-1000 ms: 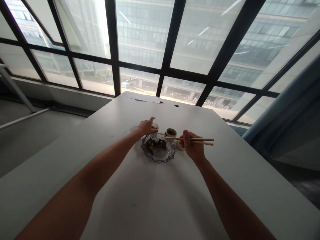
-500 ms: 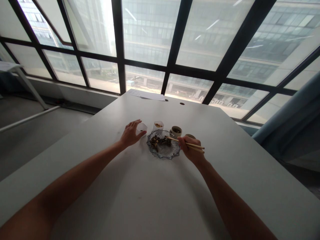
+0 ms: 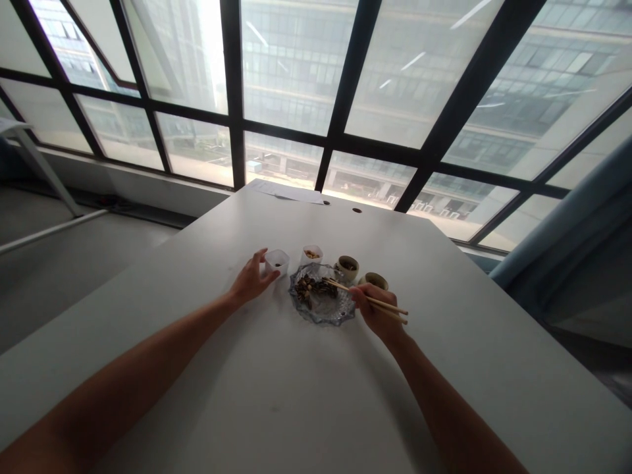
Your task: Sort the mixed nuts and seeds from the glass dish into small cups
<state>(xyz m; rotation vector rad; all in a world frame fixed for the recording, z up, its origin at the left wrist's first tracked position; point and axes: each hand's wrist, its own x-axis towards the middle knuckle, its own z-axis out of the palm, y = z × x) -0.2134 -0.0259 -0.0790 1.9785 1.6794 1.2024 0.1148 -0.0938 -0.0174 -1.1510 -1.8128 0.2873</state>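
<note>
The cup (image 3: 283, 270), probably light and squeezable, is best held by its sides, as in the left hand (image 3: 249, 282), while chopsticks (image 3: 340, 286) are gripped in the right hand (image 3: 379, 313).

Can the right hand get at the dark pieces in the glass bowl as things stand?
Likely yes: the right hand holds chopsticks with tips over the dark pieces, the bowl is open-topped, and the left hand is aside.
</note>
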